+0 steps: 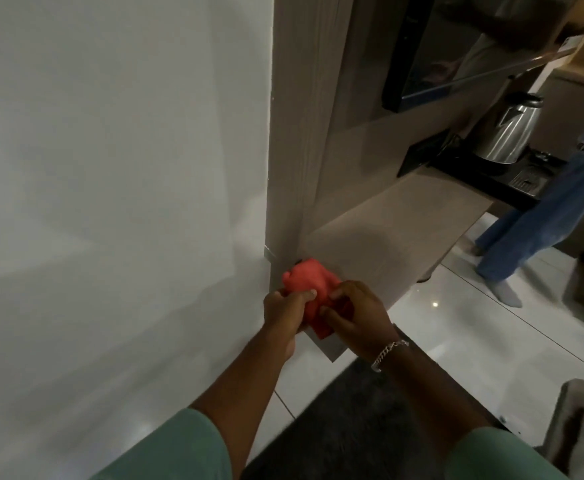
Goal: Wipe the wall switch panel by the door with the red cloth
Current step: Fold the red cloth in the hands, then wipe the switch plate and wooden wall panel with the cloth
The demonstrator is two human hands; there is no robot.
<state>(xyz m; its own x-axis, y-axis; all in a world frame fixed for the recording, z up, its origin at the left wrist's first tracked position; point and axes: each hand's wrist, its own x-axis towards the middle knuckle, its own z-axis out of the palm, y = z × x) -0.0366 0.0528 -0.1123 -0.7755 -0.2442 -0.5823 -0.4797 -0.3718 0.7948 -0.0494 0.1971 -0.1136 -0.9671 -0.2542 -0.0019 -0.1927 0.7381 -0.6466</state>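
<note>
1. Both hands are gripping the red cloth (pixel 306 289) at the near corner of a pale wooden shelf (pixel 398 233). The left hand (pixel 283 310) is pinching the cloth's left side between thumb and fingers, and the right hand (pixel 349 317) is closing its fingers over the lower right part, so neither hand is free.
2. The cloth is sitting bunched into a lump, its bulk pointing up and away from the hands toward the wooden post (pixel 294 133) where the white wall (pixel 110 168) ends.
3. The switch panel is not showing anywhere in this view, so I cannot tell which way it is lying from the hands. The wall to the left is looking bare; a small pale plate (pixel 321 344) is peeking out just under the cloth, but what it is I cannot tell.
4. The left hand is sitting nearer the wall, the right nearer the open room, so a reach to the wall would probably suit the left.
5. On the far end of the shelf a steel kettle (pixel 507 129) is standing on a black tray (pixel 456 164), well apart from the hands.
6. Another person in blue jeans (pixel 540 216) is standing to the right on the tiled floor (pixel 456 323), clear of the wall side.
</note>
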